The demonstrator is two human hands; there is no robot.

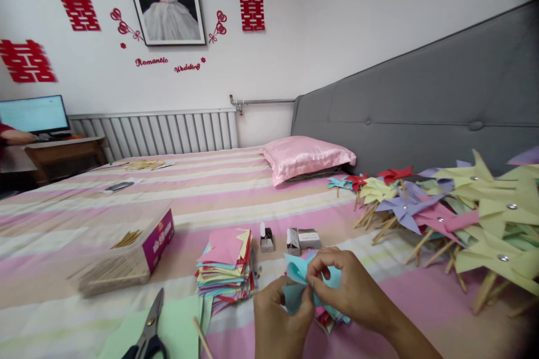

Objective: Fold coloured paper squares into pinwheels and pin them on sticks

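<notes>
A light blue piece of paper [296, 269] with curled-in corners is held between both hands above the bed. My left hand [280, 314] pinches it from the lower left. From the right, my right hand [343, 289] has thumb and fingertips closed on its middle. Beneath the hands lies a second pile of coloured paper [326, 322], partly hidden. A tall stack of coloured paper squares [225, 269], pink on top, stands just left of my hands. Small open boxes [266, 238] and another pair of little boxes [304, 240] sit beyond them.
Finished paper pinwheels on sticks [442, 219] are heaped along the right. Scissors [149, 328] rest on green paper [122, 334] beside a wooden stick [202, 337]. A clear plastic box of sticks [126, 258] stands left. A pink pillow [307, 157] lies farther back; a person's arm [16, 136] shows far left.
</notes>
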